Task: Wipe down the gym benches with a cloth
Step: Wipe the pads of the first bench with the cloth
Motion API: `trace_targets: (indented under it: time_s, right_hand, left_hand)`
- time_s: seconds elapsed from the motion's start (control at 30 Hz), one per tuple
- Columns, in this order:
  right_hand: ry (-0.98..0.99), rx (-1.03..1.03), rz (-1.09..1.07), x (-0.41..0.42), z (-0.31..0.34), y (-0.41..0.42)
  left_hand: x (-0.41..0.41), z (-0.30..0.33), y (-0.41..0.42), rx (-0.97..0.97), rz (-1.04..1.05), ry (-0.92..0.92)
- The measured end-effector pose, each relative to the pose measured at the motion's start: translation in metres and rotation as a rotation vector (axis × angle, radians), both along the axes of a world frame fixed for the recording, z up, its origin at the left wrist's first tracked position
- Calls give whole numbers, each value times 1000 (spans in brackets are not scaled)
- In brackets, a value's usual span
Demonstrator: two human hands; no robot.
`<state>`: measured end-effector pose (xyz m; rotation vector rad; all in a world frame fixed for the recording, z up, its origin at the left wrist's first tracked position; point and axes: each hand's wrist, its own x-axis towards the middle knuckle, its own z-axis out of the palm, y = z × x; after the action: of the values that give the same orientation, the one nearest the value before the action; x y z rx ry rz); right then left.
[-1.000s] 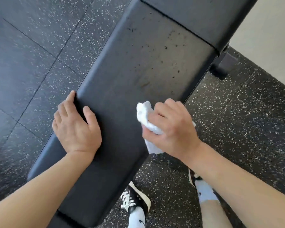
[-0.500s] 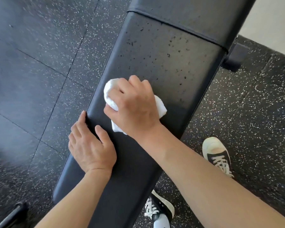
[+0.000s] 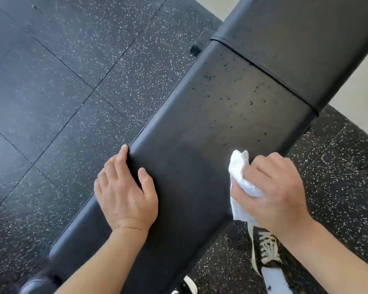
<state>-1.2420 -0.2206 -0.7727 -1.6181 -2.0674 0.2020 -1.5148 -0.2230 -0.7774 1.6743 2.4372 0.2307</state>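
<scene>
- Cloth [image 3: 240, 183]: white, bunched; gripped in the right hand [image 3: 274, 192] at the right edge of the gym bench pad [image 3: 200, 145], with its lower corner hanging past that edge.
- Right hand: fingers curled around the cloth, knuckles up; the hand sits over the pad's right edge, partly above the floor [image 3: 72, 81].
- Left hand [image 3: 123, 194]: laid flat on the pad's left edge, fingers straight and running along the side, thumb resting on the top surface. It holds nothing.
- The two hands are well apart, on opposite edges of the pad.
- Bench pad: black upholstery running diagonally from lower left to upper right; dark specks are scattered over its far section. A seam separates it from a second black pad [image 3: 306, 49] beyond.
- Floor: black rubber tiles with white flecks, tile joints visible.
- Shoe [image 3: 268, 251]: black with white laces and pale sole, on the floor below the right hand, with a white sock [image 3: 274, 281] above it.
- Writing and brands: no legible lettering on bench, cloth or shoe; a small dark mark on the sock is too small to read.
</scene>
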Motion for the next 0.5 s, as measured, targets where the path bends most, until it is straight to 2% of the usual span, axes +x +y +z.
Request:
trace_targets:
  time_s: [0.13, 0.33, 0.5]
  right_hand:
    - [11, 79, -75, -45, 0, 50]
    - [33, 43, -123, -132, 4, 142]
    - [61, 55, -61, -124, 6, 129]
  left_hand:
    - [-2, 1, -1, 20, -10, -10]
    - [-3, 0, -1, 21, -15, -6]
    - [-3, 0, -1, 16, -16, -2]
